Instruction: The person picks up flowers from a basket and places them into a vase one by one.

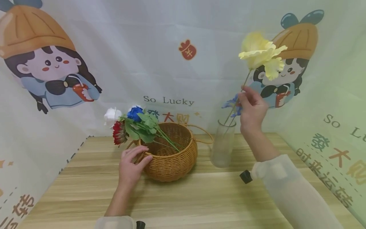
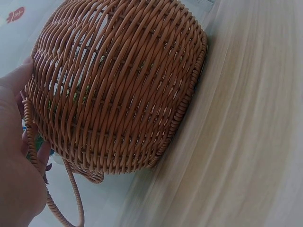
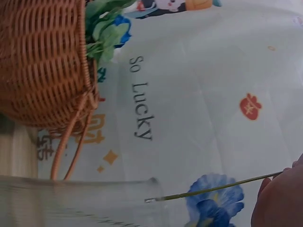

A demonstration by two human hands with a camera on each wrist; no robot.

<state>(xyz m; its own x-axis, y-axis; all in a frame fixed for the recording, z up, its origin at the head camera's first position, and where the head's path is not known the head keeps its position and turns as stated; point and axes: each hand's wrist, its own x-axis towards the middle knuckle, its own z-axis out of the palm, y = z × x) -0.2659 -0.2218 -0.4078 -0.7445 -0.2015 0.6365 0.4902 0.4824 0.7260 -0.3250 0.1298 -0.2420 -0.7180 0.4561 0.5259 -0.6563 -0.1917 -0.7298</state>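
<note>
My right hand (image 1: 253,111) pinches the thin stem of a yellow artificial flower (image 1: 260,54) above a clear glass vase (image 1: 222,149). In the right wrist view, the lower end of that stem (image 3: 189,193) is at the vase's mouth; whether it is inside or in front of the glass, I cannot tell. A blue flower (image 3: 215,201) shows beside the vase's rim, behind the stem. On the left, my left hand (image 1: 132,163) holds the rim of a brown wicker basket (image 1: 171,167), thumb on the outer side, near a looped handle (image 2: 52,203).
White (image 1: 112,117), red (image 1: 119,133) and blue flowers (image 1: 135,113) with green leaves lean out over the basket's left side, their stems inside. Basket and vase stand on a wood-grain table (image 1: 200,197). A printed cloth backdrop (image 1: 160,63) rises behind and at both sides.
</note>
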